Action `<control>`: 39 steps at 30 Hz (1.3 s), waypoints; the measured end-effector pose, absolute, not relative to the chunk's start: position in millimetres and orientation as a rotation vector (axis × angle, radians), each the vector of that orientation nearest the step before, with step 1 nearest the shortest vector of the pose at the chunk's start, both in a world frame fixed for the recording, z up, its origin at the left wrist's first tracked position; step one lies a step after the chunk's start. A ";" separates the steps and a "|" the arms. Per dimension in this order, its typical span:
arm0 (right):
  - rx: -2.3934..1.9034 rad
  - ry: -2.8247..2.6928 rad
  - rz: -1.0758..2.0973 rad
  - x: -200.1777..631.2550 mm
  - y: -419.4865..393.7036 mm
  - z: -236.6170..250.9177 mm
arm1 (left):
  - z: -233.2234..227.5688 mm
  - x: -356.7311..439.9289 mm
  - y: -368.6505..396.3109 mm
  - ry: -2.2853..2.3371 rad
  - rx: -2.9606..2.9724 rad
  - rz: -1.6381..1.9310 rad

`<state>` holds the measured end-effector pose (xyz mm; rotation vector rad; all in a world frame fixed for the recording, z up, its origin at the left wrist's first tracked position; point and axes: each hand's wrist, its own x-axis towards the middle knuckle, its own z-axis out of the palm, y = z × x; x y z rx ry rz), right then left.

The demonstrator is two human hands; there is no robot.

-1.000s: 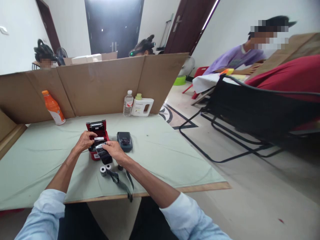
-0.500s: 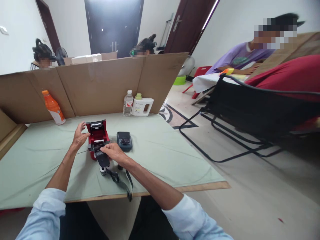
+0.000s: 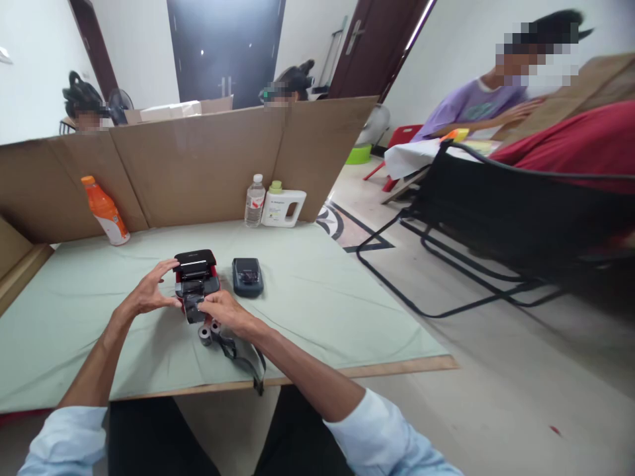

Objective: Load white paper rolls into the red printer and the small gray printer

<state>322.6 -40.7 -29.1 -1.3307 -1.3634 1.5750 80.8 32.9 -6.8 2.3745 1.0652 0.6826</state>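
Lid-closing step on printer (image 3: 195,277), mid-table: left hand (image 3: 147,294) open against its left side, right hand (image 3: 218,309) pinching its front tab; next probably needs firm downward press to latch.

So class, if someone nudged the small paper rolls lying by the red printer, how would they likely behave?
The small paper rolls look round, so they could roll across the table's green cloth if lying on their sides. They seem small and probably light. The black strap beside them might block them.
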 end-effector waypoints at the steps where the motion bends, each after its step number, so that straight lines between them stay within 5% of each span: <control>1: -1.340 -1.383 1.559 323.1 -41.0 -31.3 | -7.8 82.0 30.9 1.065 2.429 0.677; 31: -1.219 -1.443 1.506 339.4 -44.1 -36.6 | -44.5 101.1 6.6 1.390 2.546 0.730; 39: -1.475 -1.531 0.800 359.0 -36.3 -34.0 | -61.9 108.7 -0.2 1.426 2.397 0.789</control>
